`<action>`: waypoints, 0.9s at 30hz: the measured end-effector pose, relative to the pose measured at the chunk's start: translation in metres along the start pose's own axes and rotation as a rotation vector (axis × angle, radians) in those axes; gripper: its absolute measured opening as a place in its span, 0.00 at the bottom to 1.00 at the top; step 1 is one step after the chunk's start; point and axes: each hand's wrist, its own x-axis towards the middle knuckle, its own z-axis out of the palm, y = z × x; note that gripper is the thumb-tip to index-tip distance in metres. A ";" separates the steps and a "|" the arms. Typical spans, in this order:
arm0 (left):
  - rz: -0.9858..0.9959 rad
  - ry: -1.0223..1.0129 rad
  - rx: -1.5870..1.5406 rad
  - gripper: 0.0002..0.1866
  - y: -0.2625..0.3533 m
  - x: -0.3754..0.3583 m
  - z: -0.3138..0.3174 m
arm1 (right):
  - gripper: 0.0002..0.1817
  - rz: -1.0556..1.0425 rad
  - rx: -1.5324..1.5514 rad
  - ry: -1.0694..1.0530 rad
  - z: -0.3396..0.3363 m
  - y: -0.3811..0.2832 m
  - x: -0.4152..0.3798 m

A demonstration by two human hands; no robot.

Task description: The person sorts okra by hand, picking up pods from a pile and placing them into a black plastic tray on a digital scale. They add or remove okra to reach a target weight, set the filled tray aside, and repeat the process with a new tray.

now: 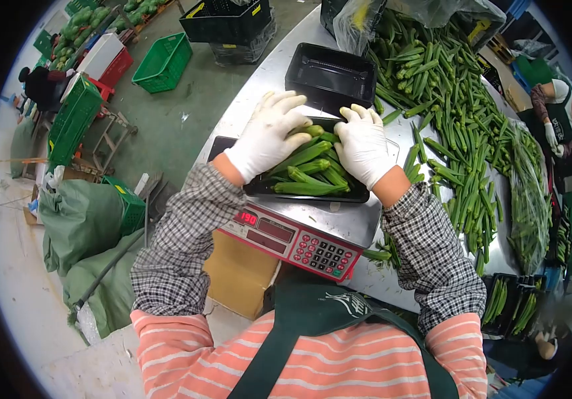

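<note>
A black tray [259, 189] filled with green okra [314, 166] sits on the metal platform of a digital scale [292, 241], whose red display is lit. My left hand [267, 133], in a white glove, lies over the tray's left and far side, fingers apart and thumb against the okra. Also gloved in white, my right hand [366, 146] rests at the right side of the tray with fingers stretched forward, its thumb beside the okra tips. The undersides of both hands are hidden. Just beyond them stands a second black tray [331, 74] holding no okra.
A large heap of loose okra [445, 100] spreads over the metal table [259, 73] to the right. A clear plastic bag of okra [529, 199] lies at its right edge. Filled trays [509, 302] stand lower right. Co-workers [559, 116] are on the right; a green crate [163, 63] is on the floor.
</note>
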 end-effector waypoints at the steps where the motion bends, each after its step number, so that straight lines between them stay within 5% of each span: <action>1: -0.032 -0.050 0.003 0.13 0.004 0.004 0.005 | 0.13 -0.023 0.020 0.070 0.002 0.000 0.002; 3: -0.075 -0.113 0.005 0.14 0.006 0.007 0.013 | 0.11 -0.065 0.048 0.111 -0.001 0.001 0.005; 8: -0.245 0.345 -0.153 0.12 -0.023 -0.006 -0.029 | 0.08 -0.003 0.287 0.239 -0.017 0.034 -0.008; 20: -0.443 0.271 -0.046 0.11 -0.027 -0.052 -0.079 | 0.09 0.249 0.619 0.114 -0.030 0.063 -0.082; 25: -0.363 0.265 -0.050 0.11 -0.007 -0.058 -0.079 | 0.12 0.409 0.820 -0.007 -0.038 0.049 -0.087; 27: -0.284 0.254 -0.092 0.12 0.003 -0.053 -0.073 | 0.17 0.303 0.779 0.038 -0.044 0.029 -0.079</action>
